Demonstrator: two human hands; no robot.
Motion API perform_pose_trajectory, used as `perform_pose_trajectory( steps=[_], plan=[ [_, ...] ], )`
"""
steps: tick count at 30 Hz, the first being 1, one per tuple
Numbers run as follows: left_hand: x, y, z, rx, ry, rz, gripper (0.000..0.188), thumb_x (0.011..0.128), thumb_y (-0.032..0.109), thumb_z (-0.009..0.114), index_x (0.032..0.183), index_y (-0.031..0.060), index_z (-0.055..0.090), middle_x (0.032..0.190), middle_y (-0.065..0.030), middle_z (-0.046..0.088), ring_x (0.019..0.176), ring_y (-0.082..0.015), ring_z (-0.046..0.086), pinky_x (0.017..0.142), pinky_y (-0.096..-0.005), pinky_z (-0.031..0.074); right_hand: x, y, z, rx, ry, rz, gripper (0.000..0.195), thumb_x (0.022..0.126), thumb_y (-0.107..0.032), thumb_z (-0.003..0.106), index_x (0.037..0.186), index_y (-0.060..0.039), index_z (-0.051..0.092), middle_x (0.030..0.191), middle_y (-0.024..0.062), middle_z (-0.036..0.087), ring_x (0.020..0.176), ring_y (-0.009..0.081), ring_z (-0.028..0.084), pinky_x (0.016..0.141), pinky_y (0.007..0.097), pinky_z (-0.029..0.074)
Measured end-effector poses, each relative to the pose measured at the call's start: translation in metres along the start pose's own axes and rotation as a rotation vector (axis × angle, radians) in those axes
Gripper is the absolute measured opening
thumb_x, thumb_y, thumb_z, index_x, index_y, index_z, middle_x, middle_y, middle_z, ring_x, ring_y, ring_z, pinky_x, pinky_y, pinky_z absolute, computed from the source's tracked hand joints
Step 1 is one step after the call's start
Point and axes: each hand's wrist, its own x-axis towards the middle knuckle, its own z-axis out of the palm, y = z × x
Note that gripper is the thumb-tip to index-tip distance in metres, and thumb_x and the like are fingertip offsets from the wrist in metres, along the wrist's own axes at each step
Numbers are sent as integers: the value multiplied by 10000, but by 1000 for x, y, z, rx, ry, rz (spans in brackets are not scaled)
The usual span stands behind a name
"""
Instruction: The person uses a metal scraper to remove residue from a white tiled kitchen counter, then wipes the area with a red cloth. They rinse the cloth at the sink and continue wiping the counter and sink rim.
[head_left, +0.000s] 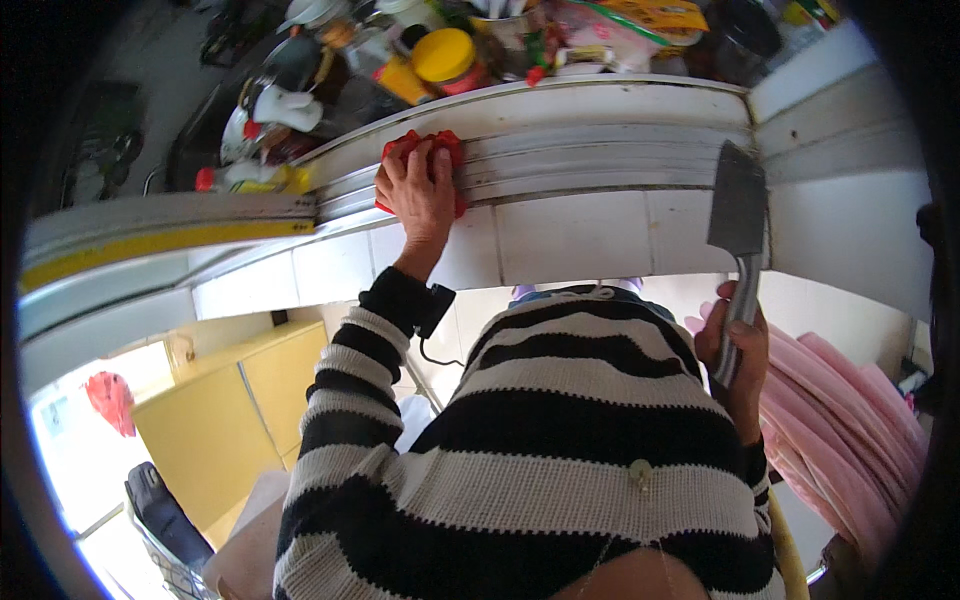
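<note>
My left hand (424, 187) presses a red cloth (455, 142) against the grooved sliding-window track (570, 156) on the sill. The cloth bunches around my fingers and partly covers the rails. In my right hand (739, 345) is a cleaver (739, 199), gripped by its metal handle. Its broad grey blade points away from me, in front of the track's right end by the side wall. Whether the blade touches the track, I cannot tell.
Beyond the track stand a yellow-lidded jar (444, 55), bottles and a white spray-bottle head (287, 107). A sliding window frame (172, 232) lies to the left. White tiles (574, 232) run below the sill. Pink fabric (832, 420) hangs at right, and a yellow cabinet (202, 405) stands left.
</note>
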Motion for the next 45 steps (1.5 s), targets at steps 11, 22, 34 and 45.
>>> perform_pose_trajectory(
  steps=[11,22,34,45],
  plan=[
    [-12,180,45,-61,-197,179,402,863,404,653,1249,294,629,1360,-70,457,1268,-396,336,965,-638,246,-13,-23,-14,-86,86,75,421,816,-220,572,1185,-28,510,681,33,519,539,90,427,474,239,330],
    [-21,254,72,-204,-293,523,522,827,220,682,1331,280,561,1396,-92,422,1241,-426,368,932,-690,326,-12,-25,-16,-91,99,66,437,786,-222,606,1163,-13,530,698,35,532,516,91,419,465,234,332],
    [1,222,69,-75,-355,966,511,870,255,679,1361,186,553,1339,-45,493,1219,-297,449,954,-566,431,-3,-21,18,-83,69,74,481,772,-242,615,1192,-30,515,723,41,550,529,93,434,480,234,320],
    [11,33,1,71,-257,658,321,883,227,590,1191,196,674,1285,-11,565,1260,-255,458,989,-515,379,11,-2,53,-205,-131,174,426,838,-240,543,1202,-20,509,688,27,499,507,95,428,462,233,344]
  ],
)
